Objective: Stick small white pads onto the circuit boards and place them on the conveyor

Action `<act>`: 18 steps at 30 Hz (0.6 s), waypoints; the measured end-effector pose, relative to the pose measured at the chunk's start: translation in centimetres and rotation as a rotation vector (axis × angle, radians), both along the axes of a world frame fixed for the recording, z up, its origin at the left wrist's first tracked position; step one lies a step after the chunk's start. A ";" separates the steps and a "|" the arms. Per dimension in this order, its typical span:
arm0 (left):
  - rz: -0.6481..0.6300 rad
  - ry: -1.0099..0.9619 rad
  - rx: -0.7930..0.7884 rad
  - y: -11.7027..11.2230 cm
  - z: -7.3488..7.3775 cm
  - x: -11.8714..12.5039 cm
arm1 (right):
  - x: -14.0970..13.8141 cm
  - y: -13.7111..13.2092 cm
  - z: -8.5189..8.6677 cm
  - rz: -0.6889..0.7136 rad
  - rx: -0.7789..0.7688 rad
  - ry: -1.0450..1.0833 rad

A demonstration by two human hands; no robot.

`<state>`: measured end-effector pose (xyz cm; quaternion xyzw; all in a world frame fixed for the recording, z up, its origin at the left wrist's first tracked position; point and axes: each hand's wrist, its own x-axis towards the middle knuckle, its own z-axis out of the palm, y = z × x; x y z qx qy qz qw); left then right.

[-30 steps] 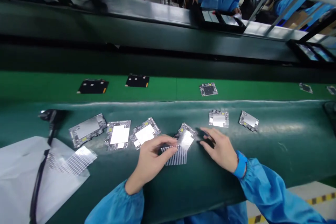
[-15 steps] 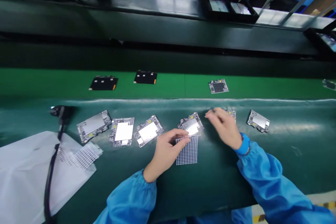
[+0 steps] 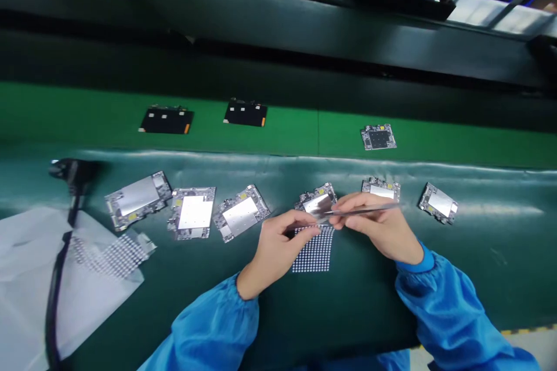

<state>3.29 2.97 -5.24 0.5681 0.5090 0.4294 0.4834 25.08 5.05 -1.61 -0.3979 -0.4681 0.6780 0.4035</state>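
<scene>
My left hand (image 3: 278, 246) rests on the dark green mat, fingers curled, pinching the top edge of a sheet of small white dots (image 3: 314, 252). My right hand (image 3: 383, 227) grips metal tweezers (image 3: 361, 210) whose tips point left at the sheet's upper edge, just below a silver circuit board (image 3: 317, 200). Both sleeves are blue.
More silver boards lie in a row on the mat: three at left (image 3: 136, 197) (image 3: 191, 211) (image 3: 240, 211), two at right (image 3: 382, 188) (image 3: 438, 203). A second dot sheet (image 3: 114, 255) lies on white paper (image 3: 26, 278) beside a black cable (image 3: 58, 278). Dark boards (image 3: 165, 120) (image 3: 245, 112) and another board (image 3: 378, 137) ride the green conveyor (image 3: 296, 133).
My right hand reached up to the right, then came back holding tweezers and brought them to the dot sheet. My left hand stayed on the sheet. The view tilted down.
</scene>
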 end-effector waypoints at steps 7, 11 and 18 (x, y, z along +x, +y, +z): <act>-0.005 0.040 0.056 -0.1 0.1 -0.1 | -0.9 -0.5 0.3 -0.146 -0.001 -0.269; -0.003 0.064 0.083 -0.2 0.0 0.0 | -1.1 -0.5 0.5 -0.126 -0.020 -0.281; -0.010 0.069 0.105 0.0 0.2 -0.1 | -1.2 -0.2 0.7 -0.113 -0.039 -0.267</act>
